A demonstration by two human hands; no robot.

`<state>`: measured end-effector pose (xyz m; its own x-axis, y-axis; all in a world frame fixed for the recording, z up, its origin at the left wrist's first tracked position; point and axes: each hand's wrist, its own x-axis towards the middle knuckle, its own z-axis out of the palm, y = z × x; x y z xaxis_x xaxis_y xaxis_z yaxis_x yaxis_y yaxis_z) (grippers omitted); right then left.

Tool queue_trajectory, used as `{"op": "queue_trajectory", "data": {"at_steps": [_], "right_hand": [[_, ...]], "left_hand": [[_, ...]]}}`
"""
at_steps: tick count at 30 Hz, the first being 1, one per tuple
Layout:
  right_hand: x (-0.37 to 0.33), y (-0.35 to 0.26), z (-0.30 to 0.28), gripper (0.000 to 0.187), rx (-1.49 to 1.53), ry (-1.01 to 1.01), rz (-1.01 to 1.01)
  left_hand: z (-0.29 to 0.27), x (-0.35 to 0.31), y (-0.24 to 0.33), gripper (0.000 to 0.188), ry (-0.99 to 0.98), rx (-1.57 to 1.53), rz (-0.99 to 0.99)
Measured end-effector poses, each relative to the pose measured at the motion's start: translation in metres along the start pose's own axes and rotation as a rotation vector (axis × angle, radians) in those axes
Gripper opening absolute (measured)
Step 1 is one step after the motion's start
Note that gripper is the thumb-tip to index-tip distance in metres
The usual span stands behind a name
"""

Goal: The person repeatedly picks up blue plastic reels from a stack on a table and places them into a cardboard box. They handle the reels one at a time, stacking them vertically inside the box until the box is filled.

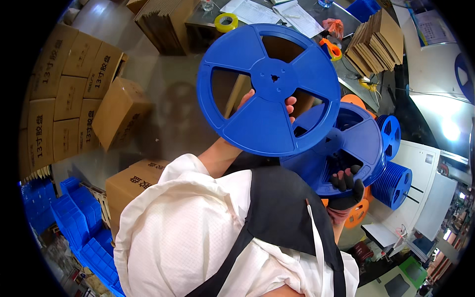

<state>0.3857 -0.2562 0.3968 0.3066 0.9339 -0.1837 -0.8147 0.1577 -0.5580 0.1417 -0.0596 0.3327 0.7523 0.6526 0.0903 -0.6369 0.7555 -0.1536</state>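
A large blue plastic reel [262, 121] with a small centre hole and wide cut-outs is held up before me. My left hand [291, 101] is closed on it from underneath; its fingers show through two cut-outs, and the reel hides the palm. Behind it to the right, more blue reels stand in a stack, with one blue reel [357, 140] facing me. At that stack's lower rim is my right hand [349, 190] in a dark glove. Its fingers are apart and slightly bent, with nothing seen in them. Whether it touches the rim I cannot tell.
Cardboard boxes [67, 96] are piled at left, with a tilted box [120, 111] beside them. Blue crates [81, 218] stand lower left. The table ahead holds yellow tape [226, 22], an orange tape dispenser [330, 48] and folded cardboard [377, 42]. More blue reels [392, 185] stand at right.
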Motion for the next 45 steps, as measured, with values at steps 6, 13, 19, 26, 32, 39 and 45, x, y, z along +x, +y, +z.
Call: {"op": "queue_trajectory", "data": {"at_steps": [6,13,19,26,32,39,45], "right_hand": [[-0.022,-0.031,-0.015,0.056,0.057,-0.042,-0.241],[-0.011,-0.048,-0.002,0.027,0.086,-0.105,-0.304],[0.003,-0.048,-0.017,0.057,0.256,-0.212,-0.324],[0.008,-0.046,-0.014,0.059,0.203,-0.196,-0.297],[0.028,-0.010,0.029,0.061,-0.029,-0.074,-0.044],[0.031,0.017,0.084,0.066,-0.758,0.247,0.238],[0.047,0.008,0.043,0.057,-0.615,0.311,0.090]], "left_hand": [[-0.013,-0.019,0.027,0.079,-0.004,0.194,-0.056],[0.003,-0.015,0.048,0.086,-0.030,0.277,0.061],[0.012,-0.004,0.038,0.085,0.005,0.414,0.061],[0.026,0.000,0.012,0.067,0.330,0.716,0.014],[-0.010,0.038,-0.022,0.105,0.455,1.206,-0.323],[-0.026,0.038,-0.072,0.087,0.370,0.907,-0.147],[0.005,0.020,-0.017,0.062,0.314,0.623,-0.200]]}}
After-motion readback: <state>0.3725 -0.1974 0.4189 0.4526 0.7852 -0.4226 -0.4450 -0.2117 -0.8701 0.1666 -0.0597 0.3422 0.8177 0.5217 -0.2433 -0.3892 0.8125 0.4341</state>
